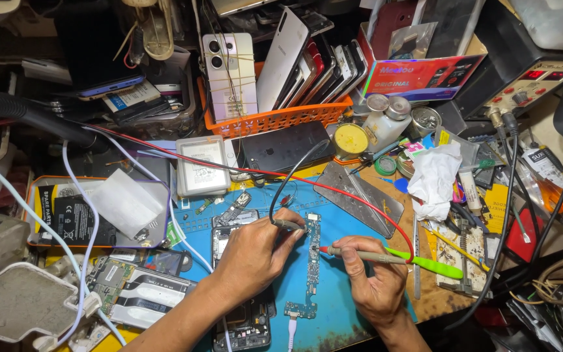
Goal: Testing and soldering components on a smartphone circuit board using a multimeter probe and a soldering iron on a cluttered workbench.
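Left edge: we see a grey vacuum hose (8, 111) and, below it, an orange tray (34, 215) holding a black battery (73, 221) under a white paper slip (128, 205).
Left hand: our left hand (252, 254) closes its fingers around a black probe (288, 225), whose black lead curls up and away.
Circuit board: the long, narrow green circuit board (310, 264) lies on the blue mat (340, 300) between our two hands, its long axis running near to far, one end toward us and the other toward the orange basket (275, 120).
Right hand: our right hand (376, 274) pinches a red probe (360, 254), which lies crosswise with its tip pointing left at the board's edge; the red wire (229, 166) arcs away across the bench.
Right side: a metal plate (360, 195), a crumpled white tissue (434, 176) and a green stick (431, 267) sit near that hand.
Surface and room: the blue mat covers a crowded wooden workbench; phones stand upright in the orange basket at the back, and a power supply (535, 81) sits at far right.
Hard to make out: the opened phone (242, 313) is largely hidden under our left forearm, and whether the black probe's tip touches the board we cannot tell.
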